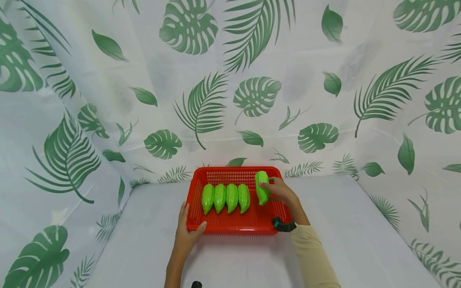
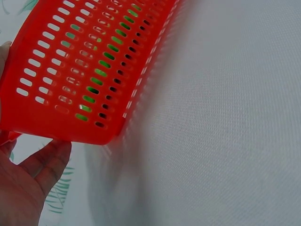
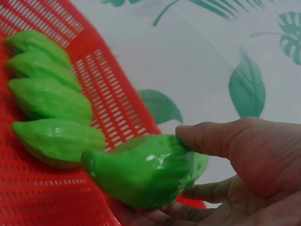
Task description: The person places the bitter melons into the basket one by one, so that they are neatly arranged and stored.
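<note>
A red plastic basket (image 1: 230,229) with slotted walls stands on the white surface. Inside its left half, several glossy green bitter gourds (image 1: 220,198) lie side by side in a row, pointed tips toward me. My right hand (image 1: 283,193) grips one more bitter gourd (image 1: 262,188) over the basket's right part, thumb on one side and fingers on the other. The right wrist view shows this gourd (image 3: 146,170) raised near the slotted wall. At the basket's front left corner my left hand (image 1: 186,236) holds the rim, its thumb along the front edge.
Behind the basket hangs a white cloth (image 1: 216,152) printed with green leaves, which also covers both sides. White table surface (image 1: 151,224) extends left and right of the basket. A black band (image 1: 283,225) sits on my right wrist.
</note>
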Available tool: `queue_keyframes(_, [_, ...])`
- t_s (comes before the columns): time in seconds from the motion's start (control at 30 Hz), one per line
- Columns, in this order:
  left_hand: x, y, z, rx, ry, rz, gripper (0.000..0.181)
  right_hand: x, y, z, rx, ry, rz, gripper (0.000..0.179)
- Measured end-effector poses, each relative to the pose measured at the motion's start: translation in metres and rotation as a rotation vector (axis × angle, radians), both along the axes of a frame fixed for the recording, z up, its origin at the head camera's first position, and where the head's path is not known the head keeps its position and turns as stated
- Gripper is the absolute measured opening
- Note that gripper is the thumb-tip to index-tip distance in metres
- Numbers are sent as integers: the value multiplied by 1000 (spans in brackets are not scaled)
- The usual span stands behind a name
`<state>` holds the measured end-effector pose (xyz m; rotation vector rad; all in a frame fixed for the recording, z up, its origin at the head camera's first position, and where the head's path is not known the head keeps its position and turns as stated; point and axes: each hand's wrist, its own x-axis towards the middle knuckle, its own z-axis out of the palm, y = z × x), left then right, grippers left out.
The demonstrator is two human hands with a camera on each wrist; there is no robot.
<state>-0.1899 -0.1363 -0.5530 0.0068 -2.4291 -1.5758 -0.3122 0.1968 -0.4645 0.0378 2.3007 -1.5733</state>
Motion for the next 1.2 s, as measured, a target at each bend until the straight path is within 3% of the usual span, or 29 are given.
queue_keyframes(0.53, [-7,-2,12,-23,16,-8,89,-2,-11,0,111,-20,-21,53])
queue_keyframes(0.93, [-2,-4,4,-13,14,-19,90,-6,-16,-8,242,-47,-20,45])
queue_keyframes(1.2, [-1,-2,1,-1,9,-10,90,-18,-23,-14,281,-107,-2,46])
